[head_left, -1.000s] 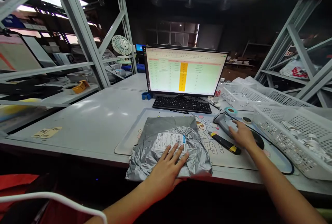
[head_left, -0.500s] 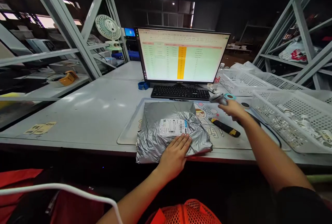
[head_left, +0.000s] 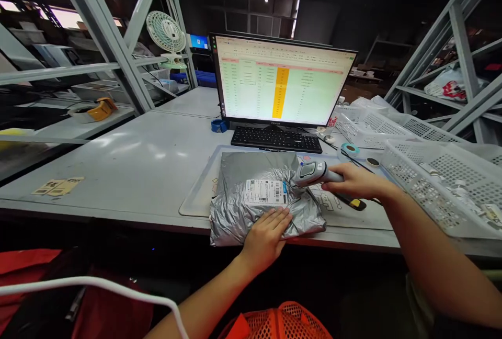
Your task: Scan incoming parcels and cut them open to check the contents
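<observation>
A grey plastic mailer parcel (head_left: 235, 218) lies at the desk's front edge, its lower side overhanging a little. On top is a white shipping label (head_left: 262, 192) with barcodes. My left hand (head_left: 267, 230) rests flat on the parcel just below the label, fingers stretched out. My right hand (head_left: 351, 181) is wrapped round the handle of a grey barcode scanner (head_left: 311, 171). The scanner's head is over the parcel's right side, close to the label. Partly hidden beneath my right hand is a black and yellow utility knife (head_left: 356, 204) on the desk mat (head_left: 198, 195).
A monitor (head_left: 251, 103) showing a spreadsheet stands behind a black keyboard (head_left: 274, 140). Blue tape (head_left: 219, 126) sits left of it. White perforated baskets (head_left: 443, 171) with small bottles line the right side. Metal shelving (head_left: 117, 61) with a fan (head_left: 167, 33) rises at left.
My right hand has brought the scanner left and down, from beside the keyboard to the parcel near the label. My left hand stays on the parcel. The view has shifted slightly.
</observation>
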`<action>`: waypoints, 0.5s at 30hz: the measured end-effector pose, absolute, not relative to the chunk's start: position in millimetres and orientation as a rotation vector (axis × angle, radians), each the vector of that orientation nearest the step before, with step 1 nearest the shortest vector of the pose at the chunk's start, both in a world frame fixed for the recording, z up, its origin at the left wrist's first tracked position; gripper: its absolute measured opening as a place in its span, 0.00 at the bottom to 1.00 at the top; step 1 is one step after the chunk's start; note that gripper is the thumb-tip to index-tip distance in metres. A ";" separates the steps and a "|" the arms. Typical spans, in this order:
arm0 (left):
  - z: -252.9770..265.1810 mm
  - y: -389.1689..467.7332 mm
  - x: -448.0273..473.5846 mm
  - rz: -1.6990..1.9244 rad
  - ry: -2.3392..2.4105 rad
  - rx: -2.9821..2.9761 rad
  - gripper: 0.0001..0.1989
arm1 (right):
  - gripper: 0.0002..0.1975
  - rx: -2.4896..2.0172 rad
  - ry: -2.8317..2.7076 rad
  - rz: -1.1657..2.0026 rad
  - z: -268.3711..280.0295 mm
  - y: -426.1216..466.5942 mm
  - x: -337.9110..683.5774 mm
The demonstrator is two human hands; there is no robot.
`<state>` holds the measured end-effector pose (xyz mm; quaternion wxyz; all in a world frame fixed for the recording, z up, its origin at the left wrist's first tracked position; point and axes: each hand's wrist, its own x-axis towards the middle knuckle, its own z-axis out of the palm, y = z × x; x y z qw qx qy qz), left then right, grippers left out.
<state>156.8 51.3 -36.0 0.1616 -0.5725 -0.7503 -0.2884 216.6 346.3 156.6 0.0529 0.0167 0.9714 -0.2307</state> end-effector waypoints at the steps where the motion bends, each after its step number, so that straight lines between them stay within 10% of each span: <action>1: -37.3 51.2 156.7 -0.852 -2.125 -1.621 0.27 | 0.20 0.142 2.998 -0.652 146.9 358.4 211.7; 15: -38.9 50.8 156.6 -0.906 -2.138 -1.621 0.35 | 0.29 1.227 3.084 0.030 42.4 429.9 180.5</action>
